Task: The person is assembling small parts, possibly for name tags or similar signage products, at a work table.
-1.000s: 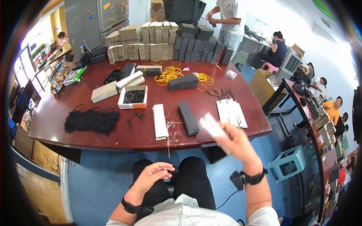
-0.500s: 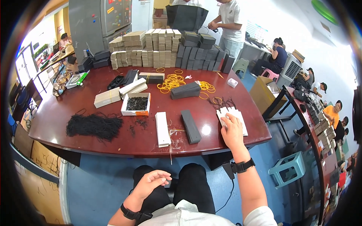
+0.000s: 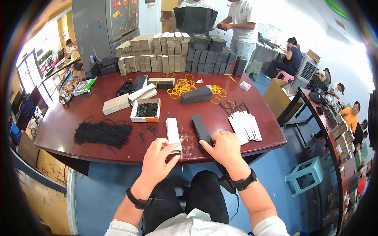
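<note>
A narrow stack of white cards (image 3: pixel 173 131) lies near the table's front edge. At its near end is my left hand (image 3: pixel 158 160), thumb and forefinger parted, fingertips by the lowest corner. To the right lies a stack of black cards (image 3: pixel 199 126). My right hand (image 3: pixel 226 148) grips its near end, with the thumb across the left side and the fingers along the right edge. Farther right, several white tags (image 3: pixel 245 125) with black cords are fanned out on the table. Between the two stacks a thin pale strand (image 3: pixel 182 159) hangs over the edge.
An open box of small black pieces (image 3: pixel 146 110) stands left of centre, beside a heap of black cords (image 3: pixel 103 133). Yellow rubber bands (image 3: pixel 184 87) lie farther back. Tall rows of beige card stacks (image 3: pixel 161 62) and black ones line the far edge. People work beyond.
My right hand has left the fanned white tags and come left to the black stack. My left hand has risen from above my lap to the white stack.
</note>
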`<state>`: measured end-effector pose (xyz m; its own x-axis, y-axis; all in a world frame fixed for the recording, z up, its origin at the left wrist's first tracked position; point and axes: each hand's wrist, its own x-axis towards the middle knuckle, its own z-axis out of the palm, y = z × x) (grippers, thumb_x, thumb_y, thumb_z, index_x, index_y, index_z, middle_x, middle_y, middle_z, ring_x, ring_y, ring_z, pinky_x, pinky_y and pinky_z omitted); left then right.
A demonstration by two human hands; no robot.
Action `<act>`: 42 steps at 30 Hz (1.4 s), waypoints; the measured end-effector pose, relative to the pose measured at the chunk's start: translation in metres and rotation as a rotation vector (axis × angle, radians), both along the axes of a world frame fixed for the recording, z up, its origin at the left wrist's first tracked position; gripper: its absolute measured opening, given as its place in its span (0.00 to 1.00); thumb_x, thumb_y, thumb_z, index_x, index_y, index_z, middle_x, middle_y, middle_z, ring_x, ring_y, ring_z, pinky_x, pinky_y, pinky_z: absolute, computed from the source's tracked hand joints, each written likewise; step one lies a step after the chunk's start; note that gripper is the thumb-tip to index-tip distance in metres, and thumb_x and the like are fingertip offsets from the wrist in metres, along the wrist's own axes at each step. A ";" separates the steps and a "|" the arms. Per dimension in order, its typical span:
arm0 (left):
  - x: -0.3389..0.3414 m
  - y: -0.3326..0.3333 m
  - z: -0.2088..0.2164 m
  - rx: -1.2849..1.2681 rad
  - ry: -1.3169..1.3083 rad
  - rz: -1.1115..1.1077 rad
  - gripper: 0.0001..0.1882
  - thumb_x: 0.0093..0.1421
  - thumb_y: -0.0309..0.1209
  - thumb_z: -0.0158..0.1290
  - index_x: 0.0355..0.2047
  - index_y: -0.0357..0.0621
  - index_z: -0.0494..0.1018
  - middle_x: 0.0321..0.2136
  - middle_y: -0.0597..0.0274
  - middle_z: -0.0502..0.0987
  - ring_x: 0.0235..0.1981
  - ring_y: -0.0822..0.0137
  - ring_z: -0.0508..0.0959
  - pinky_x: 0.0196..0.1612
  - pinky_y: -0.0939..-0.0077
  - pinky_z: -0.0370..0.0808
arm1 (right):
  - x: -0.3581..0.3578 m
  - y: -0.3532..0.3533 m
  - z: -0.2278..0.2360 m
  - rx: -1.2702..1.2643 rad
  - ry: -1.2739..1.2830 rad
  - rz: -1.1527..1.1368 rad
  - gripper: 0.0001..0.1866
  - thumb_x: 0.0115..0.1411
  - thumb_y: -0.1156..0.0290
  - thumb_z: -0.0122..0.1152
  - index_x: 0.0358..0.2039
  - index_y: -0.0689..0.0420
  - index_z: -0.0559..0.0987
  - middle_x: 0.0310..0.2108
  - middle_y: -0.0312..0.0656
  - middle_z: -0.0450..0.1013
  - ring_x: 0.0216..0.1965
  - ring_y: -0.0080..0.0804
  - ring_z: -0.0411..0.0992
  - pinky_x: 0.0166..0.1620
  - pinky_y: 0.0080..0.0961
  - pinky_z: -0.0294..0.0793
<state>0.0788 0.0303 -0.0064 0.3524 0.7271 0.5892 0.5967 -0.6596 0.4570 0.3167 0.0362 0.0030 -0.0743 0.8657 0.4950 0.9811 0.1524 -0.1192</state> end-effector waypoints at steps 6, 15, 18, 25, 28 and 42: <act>0.006 0.010 -0.007 -0.035 0.139 -0.062 0.18 0.50 0.33 0.63 0.43 0.47 0.79 0.37 0.57 0.69 0.38 0.59 0.72 0.43 0.64 0.72 | -0.003 -0.003 0.006 -0.084 -0.033 -0.028 0.23 0.53 0.48 0.64 0.19 0.58 0.78 0.21 0.45 0.75 0.28 0.41 0.76 0.36 0.35 0.74; 0.005 0.012 -0.019 0.035 0.090 -0.086 0.15 0.53 0.27 0.60 0.43 0.46 0.79 0.35 0.58 0.69 0.37 0.58 0.73 0.41 0.65 0.72 | -0.002 -0.002 -0.003 -0.006 0.102 -0.016 0.19 0.52 0.56 0.63 0.19 0.60 0.74 0.16 0.47 0.71 0.21 0.47 0.73 0.28 0.39 0.72; 0.003 0.012 -0.020 0.056 0.064 -0.089 0.14 0.53 0.24 0.59 0.42 0.46 0.79 0.35 0.58 0.69 0.36 0.59 0.73 0.40 0.65 0.72 | 0.000 -0.005 0.000 0.035 0.138 -0.016 0.17 0.51 0.58 0.64 0.21 0.60 0.73 0.15 0.45 0.70 0.21 0.46 0.72 0.27 0.38 0.71; -0.010 0.005 0.001 0.271 -0.167 0.017 0.15 0.50 0.18 0.59 0.39 0.44 0.80 0.33 0.59 0.72 0.32 0.59 0.75 0.35 0.68 0.73 | 0.009 -0.048 0.018 -0.001 0.447 0.218 0.11 0.49 0.68 0.67 0.24 0.60 0.75 0.16 0.41 0.70 0.18 0.33 0.71 0.24 0.26 0.69; -0.028 -0.015 0.030 0.388 -0.253 0.089 0.10 0.49 0.19 0.60 0.34 0.41 0.78 0.31 0.59 0.74 0.32 0.60 0.75 0.34 0.71 0.73 | 0.008 -0.072 0.017 -0.140 0.574 0.325 0.12 0.51 0.64 0.68 0.25 0.60 0.77 0.16 0.39 0.72 0.18 0.31 0.73 0.24 0.25 0.71; -0.018 -0.072 -0.020 -0.081 0.276 -0.351 0.07 0.55 0.30 0.58 0.35 0.45 0.77 0.43 0.63 0.78 0.34 0.63 0.76 0.38 0.69 0.75 | -0.025 -0.103 -0.020 -0.416 0.430 0.525 0.16 0.56 0.57 0.62 0.21 0.57 0.77 0.16 0.39 0.73 0.20 0.39 0.74 0.25 0.34 0.72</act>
<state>0.0612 -0.0421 -0.0269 0.7213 0.5758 0.3848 0.4503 -0.8121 0.3710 0.2915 -0.0666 -0.0166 -0.3994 0.8908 0.2166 0.6487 0.4415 -0.6199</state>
